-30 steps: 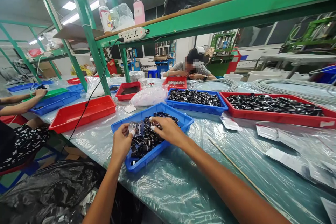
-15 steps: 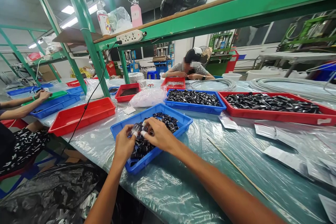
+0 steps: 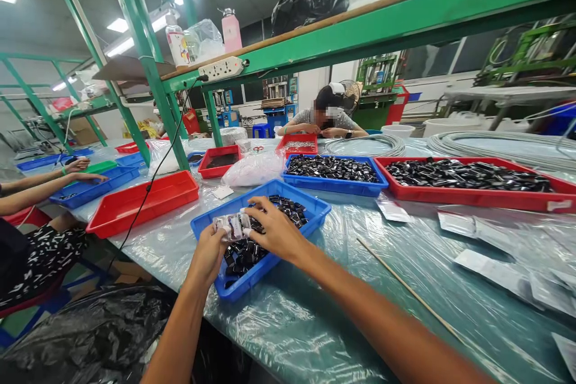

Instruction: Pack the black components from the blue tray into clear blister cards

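Note:
Over a blue tray (image 3: pixel 252 283) of small black parts (image 3: pixel 245 257), both my hands hold one small clear plastic bag (image 3: pixel 232 226) with dark pieces inside. The fingers of my left hand (image 3: pixel 209 250) are closed on its left end. At its right end, my right hand (image 3: pixel 271 227) pinches it between thumb and fingers. Some fingertips on both hands carry white coverings. What exactly lies in the bag is too small to tell.
A red tray (image 3: pixel 144 205) stands left, crossed by a black cable. Behind are a filled blue tray (image 3: pixel 335 187) and a filled red tray (image 3: pixel 477 197). A thin stick (image 3: pixel 405 285) and flat packets lie right. People sit across and at left.
The clear bag has come up into fuller view between my hands, above the black parts. At the left, the other person's nearer hand has moved right over a blue tray.

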Demonstrator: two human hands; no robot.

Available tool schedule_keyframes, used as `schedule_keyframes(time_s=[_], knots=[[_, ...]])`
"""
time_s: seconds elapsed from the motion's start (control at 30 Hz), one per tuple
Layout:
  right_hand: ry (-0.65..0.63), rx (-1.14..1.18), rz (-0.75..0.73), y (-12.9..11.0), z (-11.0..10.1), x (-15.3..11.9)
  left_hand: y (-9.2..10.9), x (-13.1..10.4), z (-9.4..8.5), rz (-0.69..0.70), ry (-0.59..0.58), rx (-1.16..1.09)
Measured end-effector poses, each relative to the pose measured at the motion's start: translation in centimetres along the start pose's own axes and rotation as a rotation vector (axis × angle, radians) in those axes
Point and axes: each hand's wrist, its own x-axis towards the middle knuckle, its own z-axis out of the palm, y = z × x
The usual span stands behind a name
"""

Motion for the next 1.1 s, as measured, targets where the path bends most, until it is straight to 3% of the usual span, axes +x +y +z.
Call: schedule_keyframes(time_s=[0.17, 0.43, 0.7, 0.8, 0.9, 0.97, 1.1], knots=[[0.004, 0.074, -0.08, -1.4, 0.7, 0.1, 0.4, -0.5, 0.9, -0.054, -0.123, 0.019], [0.015, 0.088, -0.203, 0.2, 0.7, -0.1, -0.3, 0.1, 0.5, 0.003, -0.001, -0.052], [0.053, 0.373, -0.075, -0.6, 1.3, 0.0, -0.1, 0.0, -0.4, 0.036, -0.026, -0.111], [0.06, 0.389, -0.043, -0.3, 1.1, -0.1, -0.2, -0.4, -0.3, 0.081, -0.017, -0.017], [0.09, 0.327, -0.122, -0.1, 1.5, -0.5, -0.2, -0.7, 0.0, 0.129, 0.017, 0.083], [0.145, 0.289, -0.139, -0.3, 1.7, -0.7, -0.1, -1.1, -0.1, 0.198, 0.096, 0.246], [0.245, 0.292, 0.09, -0.9, 1.2, -0.3, 1.0, -4.0, -2.7, 0.359, 0.351, 0.718]])
